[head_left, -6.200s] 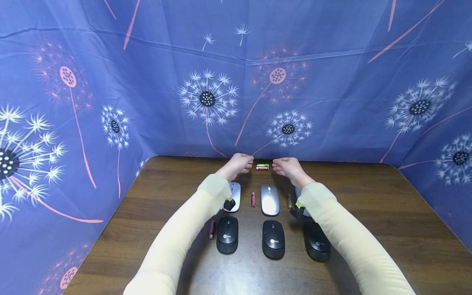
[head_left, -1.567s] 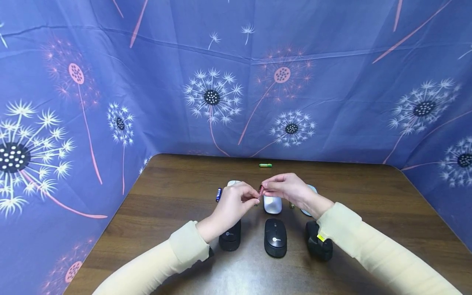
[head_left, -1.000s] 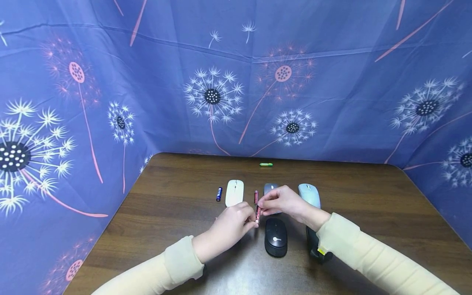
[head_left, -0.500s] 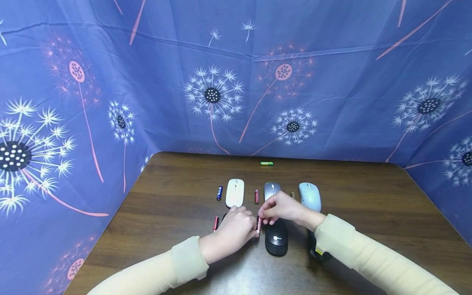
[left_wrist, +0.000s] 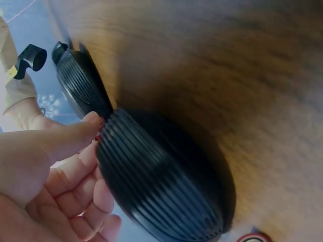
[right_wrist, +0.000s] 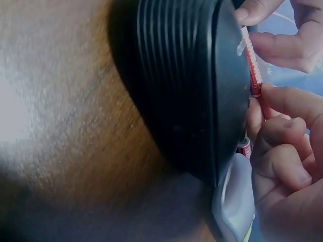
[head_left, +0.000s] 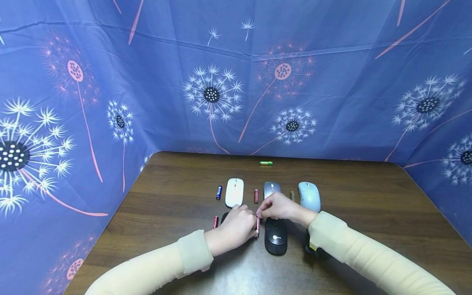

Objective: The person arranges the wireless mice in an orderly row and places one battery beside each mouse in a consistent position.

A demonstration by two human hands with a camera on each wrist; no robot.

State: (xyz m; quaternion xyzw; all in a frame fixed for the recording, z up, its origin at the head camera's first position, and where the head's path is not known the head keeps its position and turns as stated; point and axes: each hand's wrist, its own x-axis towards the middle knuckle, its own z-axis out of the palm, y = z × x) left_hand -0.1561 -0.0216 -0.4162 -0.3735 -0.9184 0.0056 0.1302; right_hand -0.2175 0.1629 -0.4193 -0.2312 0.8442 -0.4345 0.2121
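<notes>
A red battery [head_left: 257, 226] stands lengthwise between two black mice, held at both ends. My left hand [head_left: 234, 229] pinches its near end between thumb and fingers. At the far end, my right hand [head_left: 280, 208] pinches it with the fingertips; the right wrist view shows the battery [right_wrist: 253, 63] spanning both hands. The middle black mouse [head_left: 276, 238] lies just right of it, partly under the right hand. My left hand covers most of the left black mouse [head_left: 224, 217], whose ribbed side [left_wrist: 156, 176] fills the left wrist view.
Behind the hands are a white mouse [head_left: 234, 192], a grey mouse [head_left: 271, 187] and a light blue mouse [head_left: 309, 196]. Between and beside them lie a blue battery [head_left: 219, 192], a red one [head_left: 256, 196] and a gold one [head_left: 292, 196]. A green battery [head_left: 266, 163] lies at the back.
Both hands have come forward from the back of the table, bringing one red battery from beside the green one. Over the last second they lowered it into the gap between the black mice.
</notes>
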